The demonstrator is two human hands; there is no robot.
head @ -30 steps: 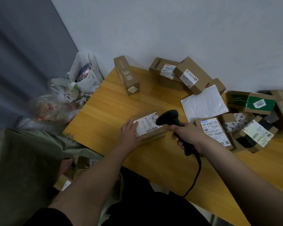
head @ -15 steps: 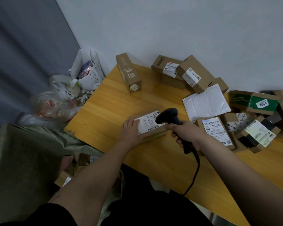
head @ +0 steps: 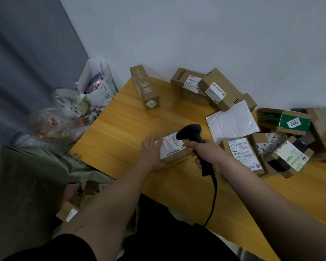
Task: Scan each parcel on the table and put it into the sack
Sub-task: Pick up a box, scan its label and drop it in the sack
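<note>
Our left hand [head: 152, 153] lies flat, fingers straight, on the labelled cardboard parcel [head: 174, 149]; our right hand [head: 207, 153] grips the black barcode scanner [head: 191, 132] just above its label

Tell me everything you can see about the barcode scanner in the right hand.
The barcode scanner is a black, pistol-shaped handheld unit that looks like matte plastic. Its rounded head points down-left over the white label of the small brown parcel lying on the wooden table. The right hand grips its handle, fingers wrapped round it. A black cable runs from the handle's base down past the table's near edge. No scan light is visible.
</note>
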